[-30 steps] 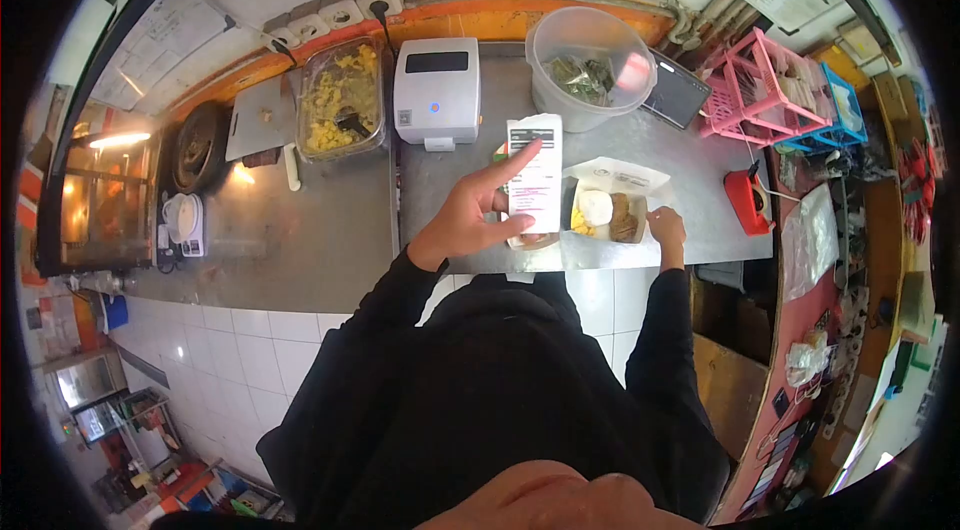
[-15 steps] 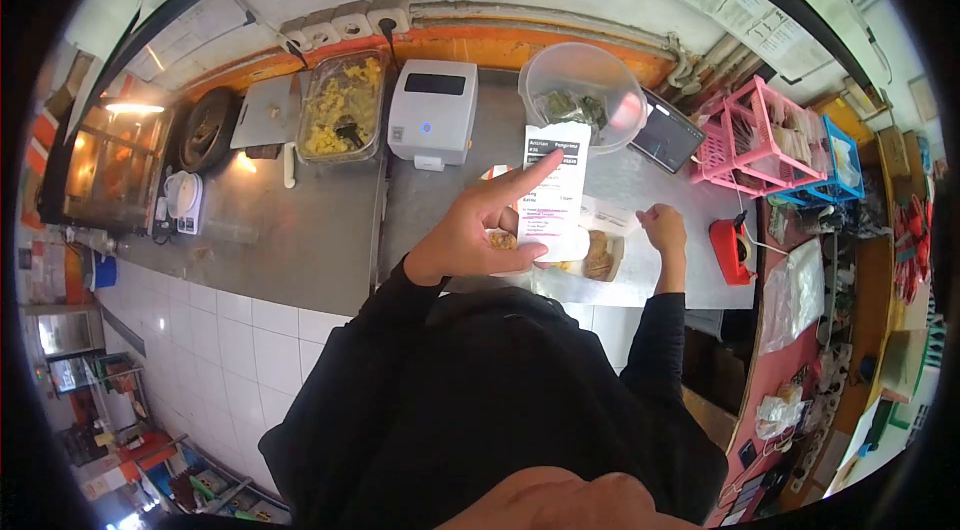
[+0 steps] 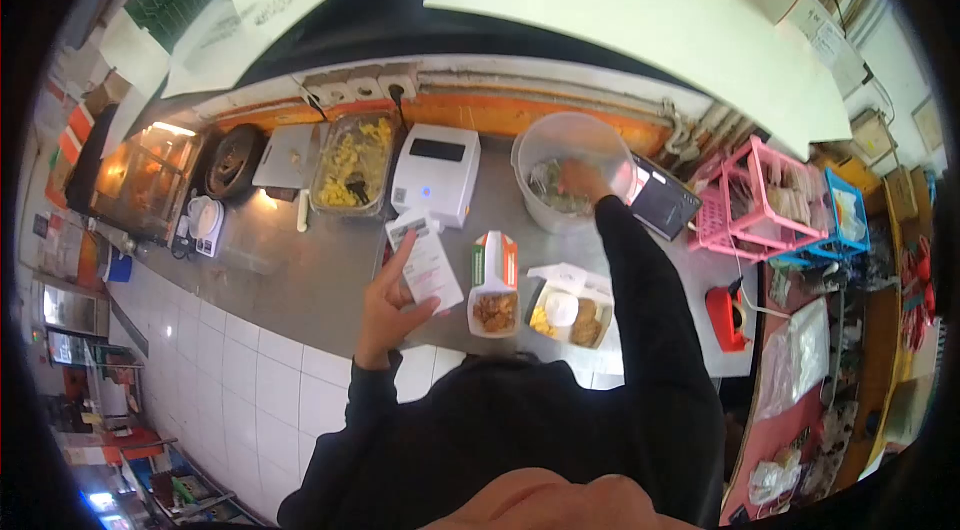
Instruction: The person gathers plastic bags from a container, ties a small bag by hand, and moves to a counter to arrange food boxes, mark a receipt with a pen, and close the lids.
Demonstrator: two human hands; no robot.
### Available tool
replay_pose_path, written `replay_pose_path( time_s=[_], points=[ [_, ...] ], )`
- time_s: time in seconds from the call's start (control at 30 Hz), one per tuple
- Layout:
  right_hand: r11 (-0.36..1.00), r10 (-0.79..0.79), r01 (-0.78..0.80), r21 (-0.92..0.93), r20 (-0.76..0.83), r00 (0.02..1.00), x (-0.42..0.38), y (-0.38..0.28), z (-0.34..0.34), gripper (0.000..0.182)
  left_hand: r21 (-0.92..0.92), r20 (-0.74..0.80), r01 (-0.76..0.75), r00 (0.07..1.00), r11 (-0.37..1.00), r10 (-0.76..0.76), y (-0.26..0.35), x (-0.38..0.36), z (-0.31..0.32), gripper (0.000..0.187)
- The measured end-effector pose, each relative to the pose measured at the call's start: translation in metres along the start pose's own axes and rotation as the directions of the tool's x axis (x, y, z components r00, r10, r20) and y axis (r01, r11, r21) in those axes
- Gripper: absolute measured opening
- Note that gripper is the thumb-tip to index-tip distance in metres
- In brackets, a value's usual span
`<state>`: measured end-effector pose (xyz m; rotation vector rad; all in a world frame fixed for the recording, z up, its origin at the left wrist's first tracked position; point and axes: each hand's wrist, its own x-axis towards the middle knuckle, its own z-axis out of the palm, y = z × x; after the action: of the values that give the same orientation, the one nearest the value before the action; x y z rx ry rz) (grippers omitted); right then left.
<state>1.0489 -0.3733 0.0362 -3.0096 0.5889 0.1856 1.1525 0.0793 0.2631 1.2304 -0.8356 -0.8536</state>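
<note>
My grey steel table carries a big round clear plastic tub of dark leafy greens; my right hand reaches inside it, though I cannot tell how its fingers sit. Nearer me stand two open white paper boxes of fried food. My left hand pinches a printed white paper receipt above the table edge, forefinger raised.

Left hand up close, right arm stretched way out.
Left hand raised near the body, index finger pointing up, thumb and other fingers pinched shut in a grip. Right arm in a dark sleeve fully extended forward, right hand angled down, fingers curled; can't tell if closed.
</note>
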Motion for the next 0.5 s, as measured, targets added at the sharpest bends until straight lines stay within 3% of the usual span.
replay_pose_path(
  time_s=[0.07, 0.1, 0.17, 0.2, 0.27, 0.3, 0.37, 0.4, 0.47, 0.5],
  points=[
    [0.992, 0.091, -0.100, -0.079, -0.115, 0.989, 0.044, 0.033, 0.113, 0.034, 0.015, -0.062, 0.011, 0.998, 1.000, -0.010, 0.000, -0.010, -0.001, 0.085],
    [0.992, 0.083, -0.094, -0.081, -0.132, 0.988, 0.042, 0.026, 0.101, 0.034, 0.021, -0.119, 0.048, 0.992, 0.999, -0.045, 0.000, -0.015, -0.001, 0.085],
    [0.936, 0.351, -0.351, -0.029, 0.165, 0.922, 0.022, -0.002, 0.060, 0.024, 0.028, -0.147, 0.030, 0.989, 0.999, -0.026, 0.001, -0.022, -0.004, 0.085],
    [0.938, 0.343, -0.345, -0.021, 0.175, 0.923, 0.014, -0.006, 0.046, 0.024, 0.038, -0.168, 0.003, 0.986, 0.999, 0.004, -0.001, -0.027, -0.007, 0.085],
    [0.968, 0.213, -0.238, 0.080, 0.244, 0.946, 0.011, -0.008, 0.020, 0.048, 0.030, -0.176, -0.031, 0.984, 0.999, 0.035, -0.008, -0.038, -0.015, 0.083],
    [0.969, 0.208, -0.234, 0.078, 0.254, 0.945, 0.021, 0.003, 0.025, 0.048, 0.025, -0.184, -0.022, 0.983, 0.999, 0.027, -0.009, -0.041, -0.016, 0.083],
    [0.955, -0.003, -0.074, 0.287, 0.257, 0.967, 0.038, 0.030, 0.048, 0.049, 0.007, -0.214, 0.005, 0.977, 1.000, -0.003, -0.010, -0.046, -0.018, 0.083],
    [0.955, -0.003, -0.075, 0.286, 0.264, 0.965, 0.029, 0.027, 0.038, 0.049, 0.028, -0.200, 0.001, 0.980, 1.000, 0.004, -0.010, -0.047, -0.019, 0.083],
    [0.810, 0.071, -0.057, 0.584, 0.000, 0.997, 0.006, 0.027, 0.007, 0.043, 0.028, -0.200, 0.005, 0.980, 1.000, 0.001, -0.012, -0.047, -0.020, 0.083],
    [0.810, 0.076, -0.064, 0.583, 0.003, 0.997, -0.002, 0.029, -0.003, 0.043, 0.033, -0.197, 0.007, 0.980, 0.999, 0.000, -0.013, -0.046, -0.021, 0.083]
  ],
)
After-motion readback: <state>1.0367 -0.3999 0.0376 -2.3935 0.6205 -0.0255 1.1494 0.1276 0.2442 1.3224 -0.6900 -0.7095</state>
